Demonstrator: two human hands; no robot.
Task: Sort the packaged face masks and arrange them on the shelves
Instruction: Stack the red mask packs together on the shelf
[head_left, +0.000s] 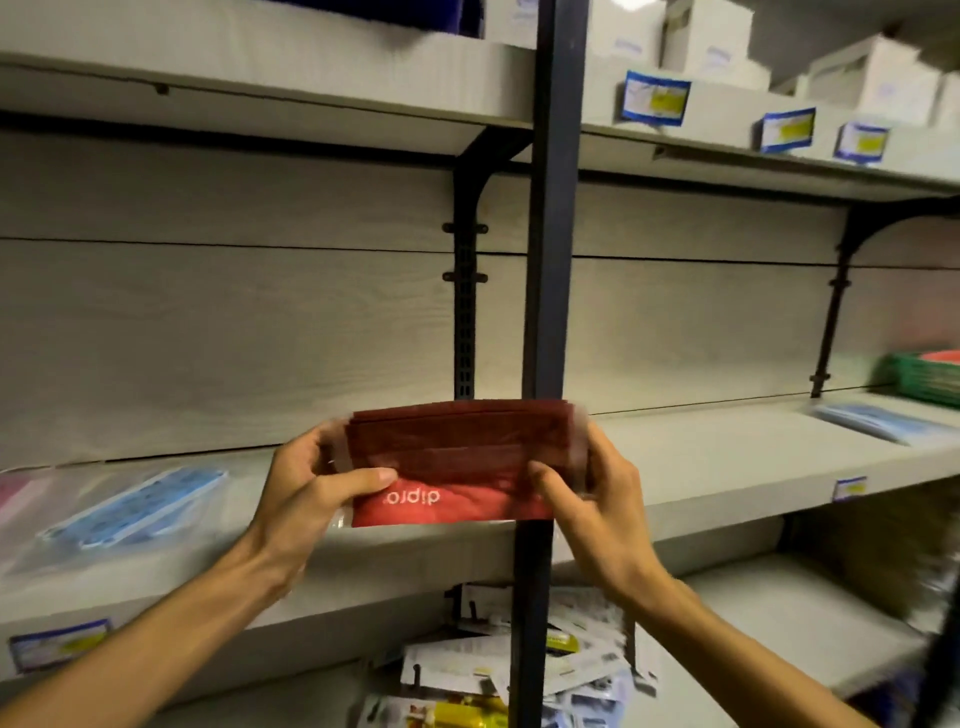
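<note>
Both hands are up in front of the shelving, holding one red mask pack (457, 462) between them at about the level of the middle shelf (701, 457). The left hand (306, 493) grips its left end, thumb laid across the front near the white lettering, which reads upside down; the right hand (587, 493) pinches the right end, fingers curled behind. The pack hangs in the air just in front of the dark upright post (550, 208), touching no shelf. To the left a blue mask pack (140, 504) in clear wrap lies flat on the same shelf, and further right another pale blue pack (872, 421) lies near a green basket (924, 384). Below, a heap of small mixed packets (519, 670) sits on the lower shelf. I'd say this is the sorting step: the pack is being looked over before placing. No other red pack shows clearly, so the next move probably calls for choosing a bare stretch of the middle shelf, turning the pack right way up and laying it flat.
</note>
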